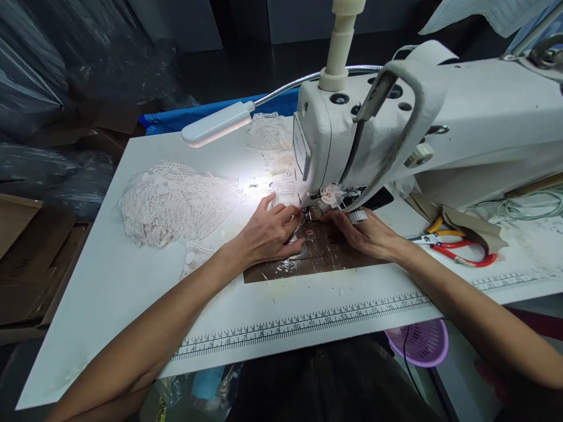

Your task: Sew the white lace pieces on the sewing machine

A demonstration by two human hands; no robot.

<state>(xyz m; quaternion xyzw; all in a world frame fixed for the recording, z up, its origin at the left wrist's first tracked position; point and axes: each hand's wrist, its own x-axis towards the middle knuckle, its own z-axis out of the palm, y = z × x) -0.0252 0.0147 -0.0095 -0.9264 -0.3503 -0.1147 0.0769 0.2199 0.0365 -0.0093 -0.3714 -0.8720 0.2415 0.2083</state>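
Note:
My left hand lies with its fingers apart at the left of the sewing machine's presser foot, touching the edge of the white lace trim. My right hand is on the other side of the foot, thumb and fingers pinched together. What they hold is hidden behind the fingers and too small to name. A white ribbed ring-shaped piece sits at its fingers. The sewing machine stands above both hands. A large gathered pile of lace rests to the left.
A lit lamp on a bendable neck shines over the lace. Red-and-orange-handled scissors lie at the right, beside brown paper. A brown sheet covers the table under my hands. A ruler strip runs along the front edge. A purple basket is below.

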